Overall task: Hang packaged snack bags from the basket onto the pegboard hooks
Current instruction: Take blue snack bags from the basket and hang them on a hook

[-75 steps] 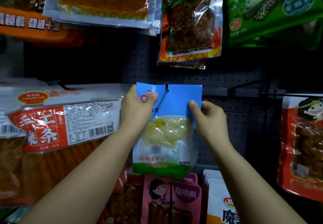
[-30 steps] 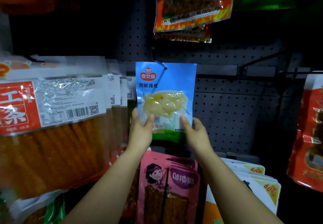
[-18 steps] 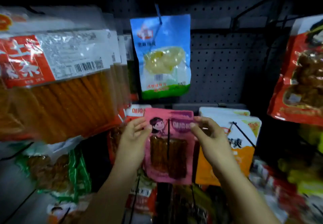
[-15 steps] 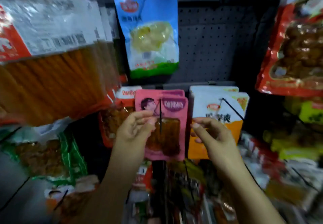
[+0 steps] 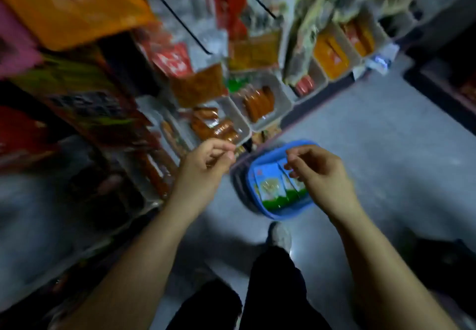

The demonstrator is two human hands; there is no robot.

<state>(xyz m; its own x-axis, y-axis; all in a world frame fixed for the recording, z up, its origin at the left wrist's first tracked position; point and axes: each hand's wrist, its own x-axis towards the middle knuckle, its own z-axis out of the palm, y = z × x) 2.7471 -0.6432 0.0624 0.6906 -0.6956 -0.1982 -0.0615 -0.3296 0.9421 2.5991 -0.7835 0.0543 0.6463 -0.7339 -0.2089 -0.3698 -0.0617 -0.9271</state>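
Both hands hang in the air above the floor, and neither one grips anything. The left hand (image 5: 206,164) has its fingers loosely curled, thumb and fingertips close together but with nothing between them; it sits to the left of the blue basket (image 5: 279,215), just in front of the low clear trays (image 5: 268,102) of brown snacks at the foot of the display. The right hand (image 5: 319,172) is also slack, its fingers bent and slightly spread; it hovers over the right part of the basket and covers some of it. Whether its fingertips touch the packets beneath cannot be told, since the view is blurred.

The blue basket stands on the grey floor (image 5: 386,149), beside the base of the display. Inside it lie several snack bags (image 5: 270,185), side by side, each blue at the top, pale in the middle and green at the bottom edge. Just nearer the person than the basket is a light shoe (image 5: 279,234) with a dark trouser leg (image 5: 278,291) below it. Above and to the left of the basket, hanging packets (image 5: 77,2) in orange, red and green fill the display, too smeared to read.
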